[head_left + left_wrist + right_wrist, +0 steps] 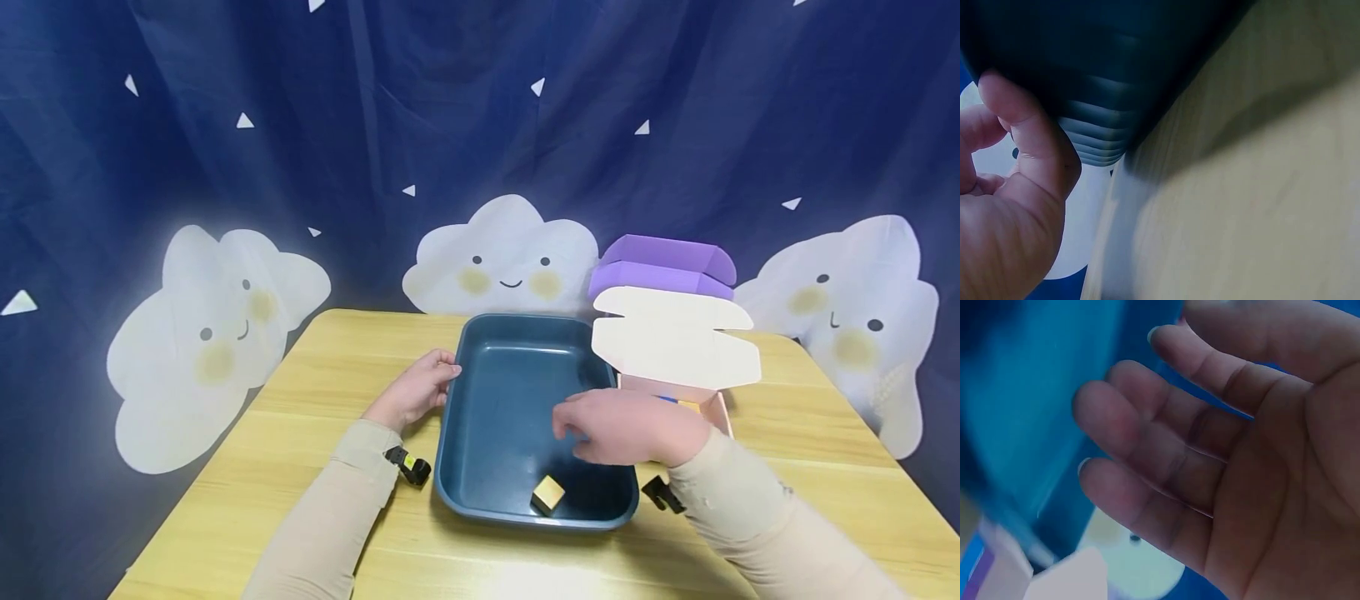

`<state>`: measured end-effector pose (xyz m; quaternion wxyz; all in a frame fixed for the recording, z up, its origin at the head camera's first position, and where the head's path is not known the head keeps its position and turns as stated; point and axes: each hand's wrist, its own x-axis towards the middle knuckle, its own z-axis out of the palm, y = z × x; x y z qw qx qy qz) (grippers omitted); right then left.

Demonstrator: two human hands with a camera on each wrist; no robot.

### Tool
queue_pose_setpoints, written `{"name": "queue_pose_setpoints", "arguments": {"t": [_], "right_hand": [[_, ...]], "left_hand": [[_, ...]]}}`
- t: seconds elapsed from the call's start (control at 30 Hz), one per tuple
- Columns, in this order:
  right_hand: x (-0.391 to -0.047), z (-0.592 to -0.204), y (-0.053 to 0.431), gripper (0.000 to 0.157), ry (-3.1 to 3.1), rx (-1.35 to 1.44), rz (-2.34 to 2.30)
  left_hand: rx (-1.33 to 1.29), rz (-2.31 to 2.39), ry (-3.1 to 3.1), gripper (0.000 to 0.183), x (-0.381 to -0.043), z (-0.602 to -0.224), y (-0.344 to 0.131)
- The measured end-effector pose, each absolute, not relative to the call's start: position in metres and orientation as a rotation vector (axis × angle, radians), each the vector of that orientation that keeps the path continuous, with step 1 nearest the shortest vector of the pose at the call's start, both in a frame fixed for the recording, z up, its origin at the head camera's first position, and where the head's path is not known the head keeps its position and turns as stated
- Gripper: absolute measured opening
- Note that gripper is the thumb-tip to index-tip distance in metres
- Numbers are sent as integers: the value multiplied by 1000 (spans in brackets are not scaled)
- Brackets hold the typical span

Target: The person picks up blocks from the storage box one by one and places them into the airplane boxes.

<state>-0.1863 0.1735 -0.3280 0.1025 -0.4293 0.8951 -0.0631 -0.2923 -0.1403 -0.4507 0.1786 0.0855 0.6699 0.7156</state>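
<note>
A deep blue-grey rectangular tray (510, 525) lies on the wooden table. At its left rim my left hand (420, 387) grips the edge; the left wrist view shows the thumb (1013, 100) against the tray's outer wall (1104, 106). Above the right part of the tray hovers my right hand (626, 425), palm down. Its loosely bent fingers (1110, 422) hold nothing in the right wrist view. A yellow cube (548, 495) sits inside the tray near the front.
Right of the tray stands a pale pink box (720, 412), its white lid (671, 333) raised; a yellow block (688, 406) and a blue block (667, 399) show inside, partly hidden by my right hand. Behind it is an open purple box (663, 262). A dark blue curtain (480, 108) hangs behind the table.
</note>
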Motion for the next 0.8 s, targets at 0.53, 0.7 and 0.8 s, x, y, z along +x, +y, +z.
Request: {"name": "queue_pose_setpoints", "arguments": {"t": [0.53,0.7,0.8], "right_hand": [[-182,-366,102,18,2499,-1110,59],[-180,-373,99,24,2488,-1102,81],[-180,-376,100,26,2497,-1079,81]], "left_hand": [[230,2011,1928,14,-293,-453,-141],[226,2047,1888,11,-292,-452,-139],[226,2054,1875,10,-292,-452,-138]]}}
